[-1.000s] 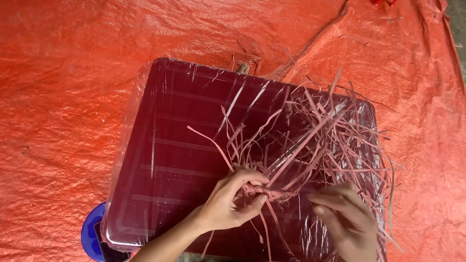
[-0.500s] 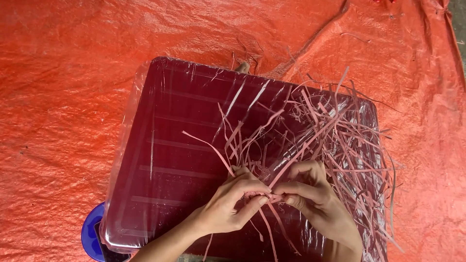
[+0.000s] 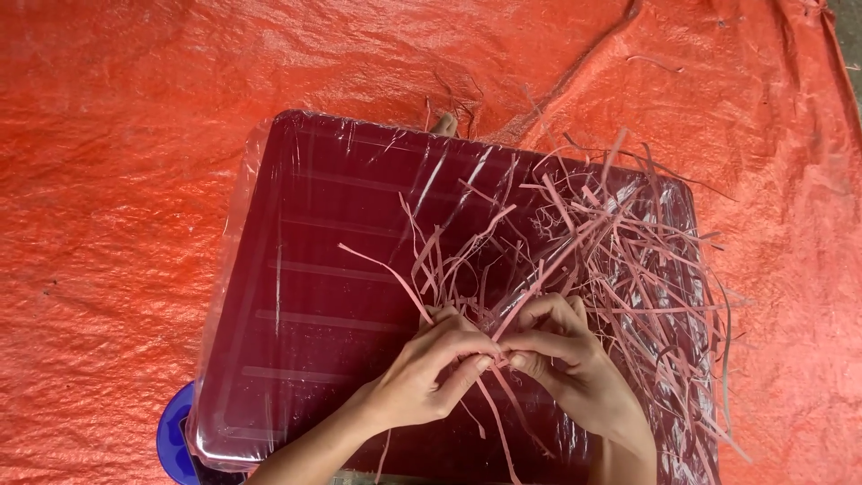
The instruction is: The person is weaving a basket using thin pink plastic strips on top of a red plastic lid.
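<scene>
Fingers [image 3: 492, 348] of both hands meet fingertip to fingertip, pinching one pinkish strip between them near the front edge of the dark red board, a bit right of its middle. My left hand [image 3: 429, 370] comes in from the lower left, thumb and forefinger pressed together on the strip, other fingers curled beside them. My right hand [image 3: 564, 352] comes in from the lower right, thumb and forefinger tips pressed onto the same strip, remaining fingers bent over the top. The pinched strip [image 3: 496, 415] trails down from the pinch point toward the board's front edge; I cannot tell if it is one piece or two overlapping. The pile of thin pink strips [image 3: 620, 260] lies loose and tangled over the right half of the board, some hanging past its right edge, touching my right hand. One long strip [image 3: 388, 274] curves out alone toward the board's middle. The board [image 3: 314, 296] is a ribbed dark red rectangle wrapped in clear shiny plastic film, left half bare. It sits on an orange tarp [image 3: 117, 162] that is wrinkled all around it. A blue round object [image 3: 172, 442] pokes out under the board's front left corner, mostly hidden.
</scene>
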